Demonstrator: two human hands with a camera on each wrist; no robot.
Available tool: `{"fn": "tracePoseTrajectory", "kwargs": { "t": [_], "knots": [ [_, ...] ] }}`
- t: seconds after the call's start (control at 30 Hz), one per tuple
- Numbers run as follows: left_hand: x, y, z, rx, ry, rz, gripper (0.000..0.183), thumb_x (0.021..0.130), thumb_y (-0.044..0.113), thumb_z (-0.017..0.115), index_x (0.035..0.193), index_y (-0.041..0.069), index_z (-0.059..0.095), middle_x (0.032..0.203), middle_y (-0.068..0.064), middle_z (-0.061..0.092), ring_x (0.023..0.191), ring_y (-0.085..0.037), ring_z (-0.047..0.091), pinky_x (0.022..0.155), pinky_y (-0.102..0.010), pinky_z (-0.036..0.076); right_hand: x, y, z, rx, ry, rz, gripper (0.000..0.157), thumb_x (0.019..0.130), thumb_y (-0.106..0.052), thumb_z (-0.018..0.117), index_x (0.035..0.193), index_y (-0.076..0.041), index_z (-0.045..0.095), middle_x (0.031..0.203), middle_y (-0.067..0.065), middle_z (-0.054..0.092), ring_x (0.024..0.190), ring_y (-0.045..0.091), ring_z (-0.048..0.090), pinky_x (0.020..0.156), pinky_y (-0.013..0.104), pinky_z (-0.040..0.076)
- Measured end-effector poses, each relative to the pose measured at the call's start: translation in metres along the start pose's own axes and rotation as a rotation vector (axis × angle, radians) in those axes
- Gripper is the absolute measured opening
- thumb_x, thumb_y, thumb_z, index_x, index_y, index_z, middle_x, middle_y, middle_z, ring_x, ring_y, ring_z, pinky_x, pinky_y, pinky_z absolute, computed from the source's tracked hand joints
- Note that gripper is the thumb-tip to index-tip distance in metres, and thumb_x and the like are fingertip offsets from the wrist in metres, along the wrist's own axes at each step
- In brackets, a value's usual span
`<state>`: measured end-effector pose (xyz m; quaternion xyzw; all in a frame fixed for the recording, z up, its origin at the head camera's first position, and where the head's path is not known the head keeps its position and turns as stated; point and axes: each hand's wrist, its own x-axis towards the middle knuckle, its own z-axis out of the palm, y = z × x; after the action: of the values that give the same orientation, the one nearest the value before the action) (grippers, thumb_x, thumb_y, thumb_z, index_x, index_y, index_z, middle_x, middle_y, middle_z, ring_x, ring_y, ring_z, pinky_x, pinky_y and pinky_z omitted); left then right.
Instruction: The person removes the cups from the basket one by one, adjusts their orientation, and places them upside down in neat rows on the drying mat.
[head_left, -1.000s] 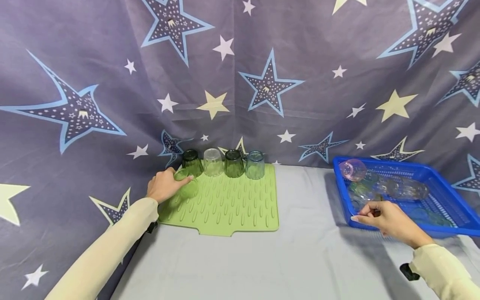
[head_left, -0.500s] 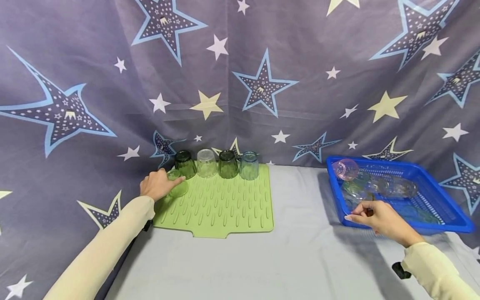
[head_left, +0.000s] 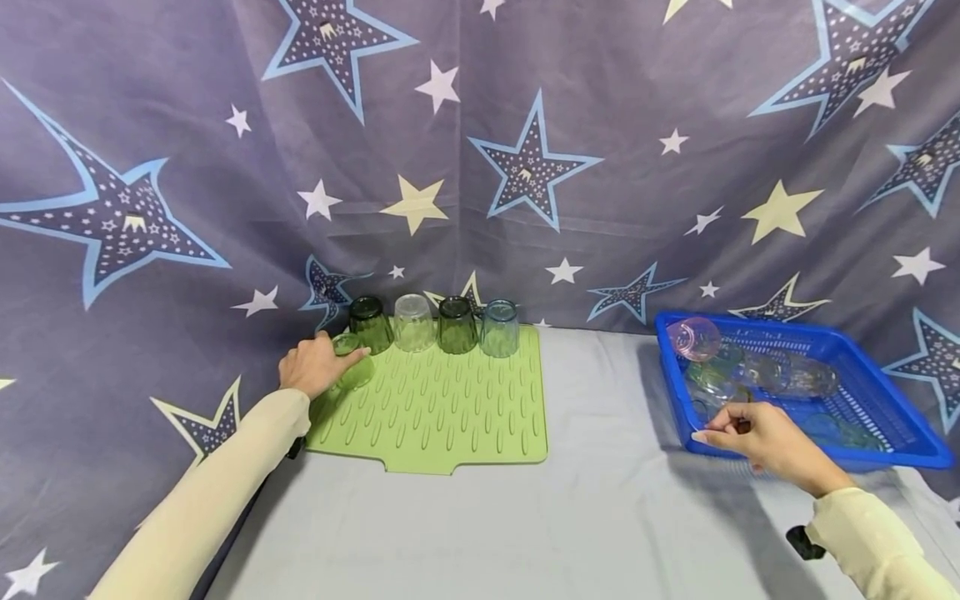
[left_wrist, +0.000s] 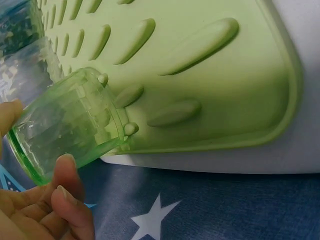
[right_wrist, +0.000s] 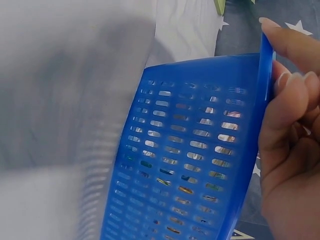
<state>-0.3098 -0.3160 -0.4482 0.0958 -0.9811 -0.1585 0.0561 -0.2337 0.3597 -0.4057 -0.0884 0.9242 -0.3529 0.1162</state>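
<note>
My left hand (head_left: 313, 364) holds a light green glass (left_wrist: 70, 120), which stands upside down at the left edge of the green ridged mat (head_left: 450, 417). In the left wrist view the thumb lies on one side of the glass and the fingers on the other, its rim down among the ridges. Behind it, a row of upturned glasses includes a dark green glass (head_left: 371, 327), a clear glass (head_left: 414, 325) and a bluish glass (head_left: 500, 331). Far to the right, my right hand (head_left: 772, 442) pinches the rim of a blue plastic basket (right_wrist: 185, 150) between thumb and fingers.
Several glasses lie in the basket, among them a pink glass (head_left: 694, 339) by its far left corner and a clear glass (head_left: 812, 377). A star-patterned curtain (head_left: 600, 167) rises behind and on the left. Pale cloth (head_left: 600, 517) covers the table.
The head view has shifted slightly. My left hand and the green glass have edged a little to the left on the mat; the right hand stays on the basket rim.
</note>
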Motion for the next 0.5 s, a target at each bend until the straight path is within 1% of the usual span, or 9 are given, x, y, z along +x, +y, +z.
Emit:
{"fn": "tracePoseTrajectory", "kwargs": {
  "t": [0.07,0.13,0.23,0.27,0.33,0.37,0.43,0.5],
  "knots": [
    [-0.002,-0.001,-0.001,-0.002,-0.016,-0.008,0.099,0.082,0.088,0.054,0.113,-0.006,0.055,0.107,-0.039,0.062,0.090,-0.055,0.063,0.069,-0.061,0.049,0.001,0.000,0.001,0.003,0.000,-0.003,0.041,0.091,-0.046,0.078,0.097,-0.006,0.070,0.067,0.000,0.050,0.046,0.009,0.037,0.043,0.030,0.042],
    [-0.004,-0.003,-0.001,0.003,-0.041,-0.016,0.111,0.078,0.093,0.051,0.120,-0.010,0.053,0.110,-0.041,0.061,0.093,-0.056,0.063,0.069,-0.061,0.049,0.001,0.001,0.002,0.007,-0.006,0.000,0.041,0.091,-0.047,0.078,0.097,-0.007,0.070,0.067,-0.001,0.050,0.046,0.009,0.037,0.043,0.030,0.042],
    [-0.009,-0.004,-0.005,0.018,-0.069,-0.027,0.121,0.076,0.093,0.054,0.131,-0.014,0.050,0.110,-0.042,0.061,0.090,-0.055,0.063,0.066,-0.059,0.050,0.002,0.000,0.002,0.020,-0.023,0.006,0.041,0.090,-0.047,0.078,0.097,-0.008,0.070,0.066,-0.001,0.049,0.046,0.009,0.036,0.043,0.029,0.041],
    [-0.010,-0.004,-0.006,0.024,-0.073,-0.025,0.121,0.075,0.093,0.055,0.130,-0.015,0.050,0.109,-0.042,0.061,0.088,-0.054,0.064,0.065,-0.058,0.051,0.002,0.000,0.002,0.024,-0.028,0.007,0.041,0.091,-0.048,0.078,0.097,-0.008,0.070,0.066,-0.001,0.049,0.046,0.009,0.035,0.043,0.029,0.041],
    [-0.013,-0.003,-0.009,0.037,-0.086,-0.019,0.116,0.075,0.093,0.056,0.122,-0.014,0.054,0.100,-0.037,0.063,0.080,-0.049,0.064,0.062,-0.055,0.051,0.001,-0.001,0.001,0.030,-0.034,0.009,0.043,0.091,-0.048,0.077,0.098,-0.006,0.069,0.066,-0.002,0.047,0.046,0.009,0.034,0.043,0.030,0.041],
    [-0.014,-0.001,-0.010,0.039,-0.092,-0.015,0.110,0.075,0.092,0.057,0.114,-0.010,0.057,0.094,-0.033,0.063,0.076,-0.045,0.063,0.060,-0.053,0.050,0.001,-0.001,0.000,0.029,-0.032,0.009,0.044,0.091,-0.048,0.077,0.099,-0.006,0.069,0.066,-0.002,0.047,0.046,0.009,0.034,0.043,0.030,0.041],
    [-0.017,0.002,-0.012,0.046,-0.119,-0.007,0.094,0.075,0.092,0.056,0.092,0.000,0.057,0.080,-0.021,0.059,0.069,-0.037,0.060,0.057,-0.048,0.048,0.001,-0.001,-0.001,0.026,-0.028,0.011,0.045,0.091,-0.048,0.077,0.100,-0.005,0.069,0.066,-0.002,0.046,0.046,0.009,0.033,0.043,0.030,0.041],
    [-0.020,0.005,-0.014,0.054,-0.171,-0.007,0.082,0.076,0.092,0.055,0.075,0.010,0.050,0.069,-0.010,0.049,0.062,-0.030,0.054,0.055,-0.043,0.045,0.001,-0.001,-0.002,0.018,-0.025,0.014,0.045,0.091,-0.049,0.076,0.101,-0.005,0.070,0.067,-0.001,0.048,0.046,0.009,0.034,0.043,0.031,0.041]
  ]
}}
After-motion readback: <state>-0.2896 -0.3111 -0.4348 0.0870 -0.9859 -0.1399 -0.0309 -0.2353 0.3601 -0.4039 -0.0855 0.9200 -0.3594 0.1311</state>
